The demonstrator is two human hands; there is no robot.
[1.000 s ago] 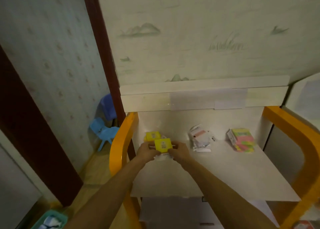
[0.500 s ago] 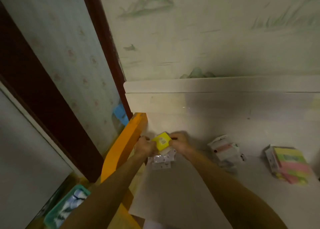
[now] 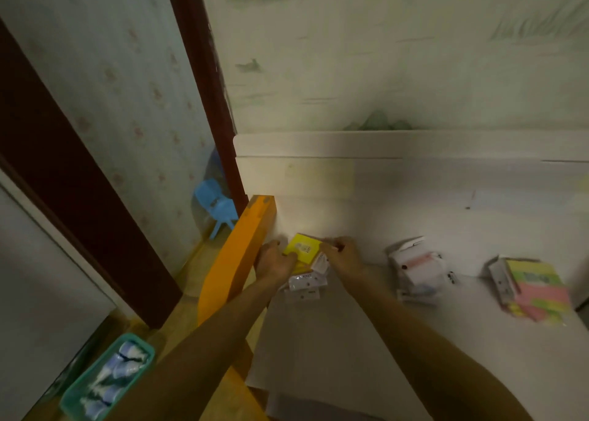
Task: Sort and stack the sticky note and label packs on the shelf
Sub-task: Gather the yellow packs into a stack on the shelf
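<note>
A yellow sticky note pack (image 3: 302,247) sits at the back left corner of the white shelf (image 3: 334,341), on top of other yellow packs. My left hand (image 3: 274,262) grips its left edge and my right hand (image 3: 342,256) pinches its right edge. Below the hands lie white label packs (image 3: 304,285) in clear wrap. A heap of white label packs (image 3: 417,272) sits mid-shelf. A pile of pink, green and yellow sticky note packs (image 3: 535,288) lies at the right.
The shelf's orange side rail (image 3: 237,255) runs along the left, touching my left hand. Behind it on the floor stand a blue plastic chair (image 3: 216,205) and a teal basket (image 3: 106,377) holding wrapped items. A dark red door frame (image 3: 204,79) rises at left.
Both hands have carried the yellow pack back and left, down onto the yellow stack in the corner. The camera has moved closer and turned left.
</note>
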